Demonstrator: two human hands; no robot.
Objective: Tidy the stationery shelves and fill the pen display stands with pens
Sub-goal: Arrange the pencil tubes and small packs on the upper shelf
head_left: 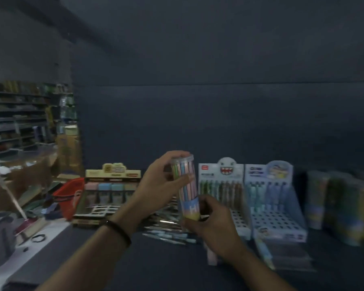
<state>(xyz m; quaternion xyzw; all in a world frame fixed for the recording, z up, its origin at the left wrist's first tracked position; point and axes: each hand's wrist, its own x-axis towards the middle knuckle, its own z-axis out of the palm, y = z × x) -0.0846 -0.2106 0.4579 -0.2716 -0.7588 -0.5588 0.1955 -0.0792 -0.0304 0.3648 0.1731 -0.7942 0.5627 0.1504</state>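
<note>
**Item: clear pen tub, held in both hands**

Pen tub point(186, 185): clear, smooth plastic cylinder with a lid, packed with pastel pens. Held upright over the middle of the tabletop point(156, 269).
Left hand point(156, 185): fingers curled round the lid end, likely to open it.
Right hand point(212, 219): fingers wrapped round the printed base, steadying it.
Behind, toward the rear edge: white shark-face display stand point(221, 171) and blue display stand point(275, 206), both card, with front holes unfilled.
Loose pens point(168, 232) lie beneath the tub.
</note>
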